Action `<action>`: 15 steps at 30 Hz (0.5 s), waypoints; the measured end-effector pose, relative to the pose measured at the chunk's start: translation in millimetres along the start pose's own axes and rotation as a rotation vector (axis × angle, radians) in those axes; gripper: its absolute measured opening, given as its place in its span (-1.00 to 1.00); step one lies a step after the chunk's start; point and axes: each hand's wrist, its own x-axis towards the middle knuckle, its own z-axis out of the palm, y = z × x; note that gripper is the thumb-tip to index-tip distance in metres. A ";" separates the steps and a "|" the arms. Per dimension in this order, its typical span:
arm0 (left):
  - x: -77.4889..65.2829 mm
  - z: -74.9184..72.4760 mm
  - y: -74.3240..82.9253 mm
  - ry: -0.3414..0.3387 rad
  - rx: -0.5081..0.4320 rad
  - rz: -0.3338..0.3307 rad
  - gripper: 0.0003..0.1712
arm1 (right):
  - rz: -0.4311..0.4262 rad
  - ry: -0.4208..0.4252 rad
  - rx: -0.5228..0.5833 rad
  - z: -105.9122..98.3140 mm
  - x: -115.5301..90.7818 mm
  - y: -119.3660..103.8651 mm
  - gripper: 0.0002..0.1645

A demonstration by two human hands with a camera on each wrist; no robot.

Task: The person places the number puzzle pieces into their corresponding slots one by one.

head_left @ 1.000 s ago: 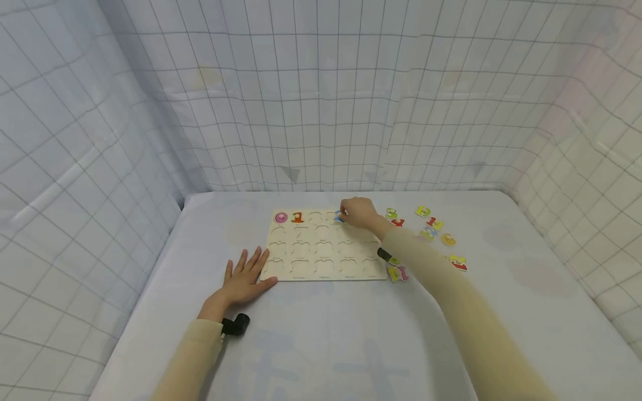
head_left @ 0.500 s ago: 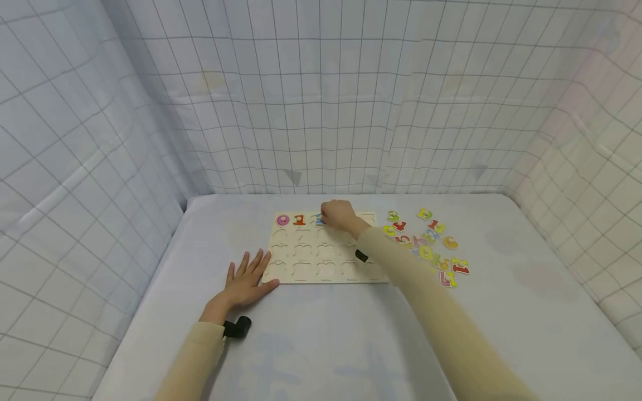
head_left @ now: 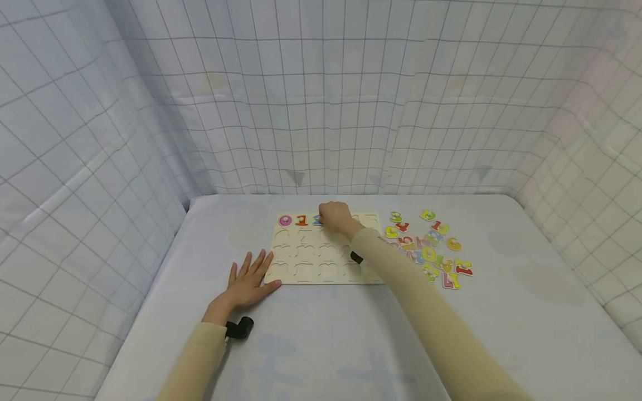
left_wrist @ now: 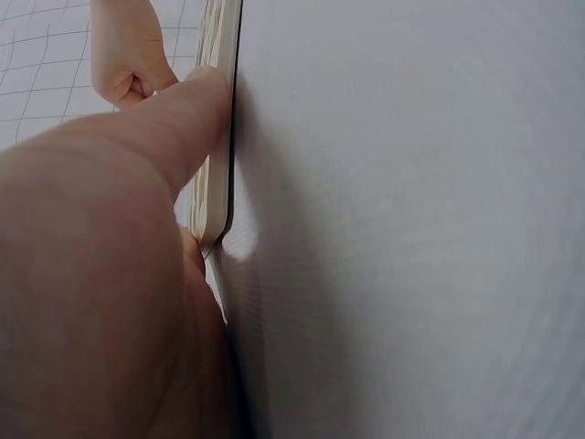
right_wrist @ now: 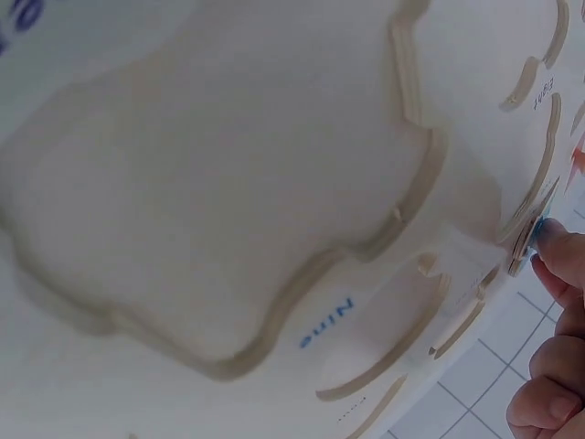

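Observation:
A cream wooden number puzzle board [head_left: 313, 257] with shaped recesses lies on the white table. A purple 0 piece [head_left: 285, 221] and an orange-red 1 piece [head_left: 301, 221] sit in its far row at the left. Beside them, my right hand [head_left: 337, 216] pinches a blue number 2 piece [head_left: 316, 220] at the third recess, mostly hidden by the fingers. In the right wrist view, the piece [right_wrist: 525, 245] stands tilted between thumb and fingertips at the board. My left hand [head_left: 246, 287] rests flat with fingers spread at the board's near left corner, its thumb [left_wrist: 206, 96] against the edge.
Several colourful number pieces lie loose right of the board, some overlapping, among them a green 3 [head_left: 395, 216], a red 4 [head_left: 402, 227] and an orange piece [head_left: 453, 244]. White grid-patterned curtains [head_left: 321, 111] enclose the table at the back and sides.
My right hand has carried the blue 2 piece leftward along the far row, beside the 1 piece. More loose pieces show as the forearm moved left. My left hand stays put.

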 end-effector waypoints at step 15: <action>-0.7 -2.7 4.8 0.003 0.002 -0.004 -0.02 | 0.034 -0.007 0.039 3.9 2.7 1.4 -0.69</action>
